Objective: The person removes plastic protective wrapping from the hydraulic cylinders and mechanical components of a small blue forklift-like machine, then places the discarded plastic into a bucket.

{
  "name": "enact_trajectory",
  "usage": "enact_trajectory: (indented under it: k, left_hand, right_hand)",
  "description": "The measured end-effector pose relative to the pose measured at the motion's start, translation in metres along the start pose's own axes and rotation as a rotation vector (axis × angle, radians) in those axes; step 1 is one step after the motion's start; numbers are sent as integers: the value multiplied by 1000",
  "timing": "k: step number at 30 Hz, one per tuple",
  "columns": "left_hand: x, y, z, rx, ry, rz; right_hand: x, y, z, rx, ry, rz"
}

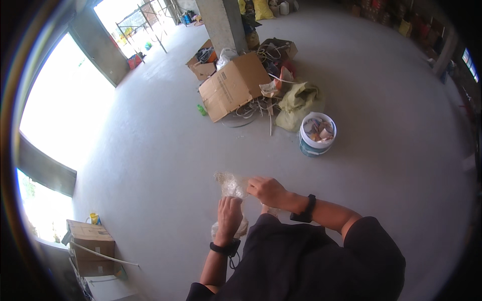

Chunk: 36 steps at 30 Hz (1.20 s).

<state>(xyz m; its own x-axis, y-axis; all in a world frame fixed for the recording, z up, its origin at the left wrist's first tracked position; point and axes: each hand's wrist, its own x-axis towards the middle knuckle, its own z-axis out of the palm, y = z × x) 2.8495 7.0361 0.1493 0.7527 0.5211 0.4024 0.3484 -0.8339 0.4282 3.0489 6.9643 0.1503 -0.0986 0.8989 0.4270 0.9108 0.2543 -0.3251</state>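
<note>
A crinkled, see-through piece of plastic (232, 186), a bag or a wrap, hangs in front of my body; which of the two I cannot tell. My left hand (229, 215) is closed on it near its middle, and some of it shows below that hand as well. At its upper right edge my right hand (268, 192) is closed, fingers pinched on the plastic. The fingertips of both hands are partly hidden. Each wrist wears a black band.
Ahead stands a bucket (317, 135) of scraps beside a yellowish woven sack (298, 108). A tilted cardboard box (233, 88) leans on a heap of cables near a concrete pillar (221, 25). Another cardboard box (90, 241) with a white pole stands at lower left.
</note>
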Motion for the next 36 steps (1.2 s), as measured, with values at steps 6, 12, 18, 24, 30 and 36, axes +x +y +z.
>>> enact_trajectory:
  k: [6,12,18,24,30,36]
  left_hand:
    - [186,-100,45,69,-136,69]
    - [379,-148,109,-22,-176,231]
    - [533,-206,226,-77,-204,330]
    - [706,-234,286,-79,-348,441]
    - [860,-258,327,96,-479,668]
    - [963,-334,426,5,-485,814]
  right_hand:
    - [123,139,-17,11,-64,101]
    - [189,284,-31,8,9,229]
    - [224,463,-24,-4,142,297]
    - [263,608,-17,64,52,672]
    - [329,715,-8,24,58,824]
    - [381,808,7,109,215,1023]
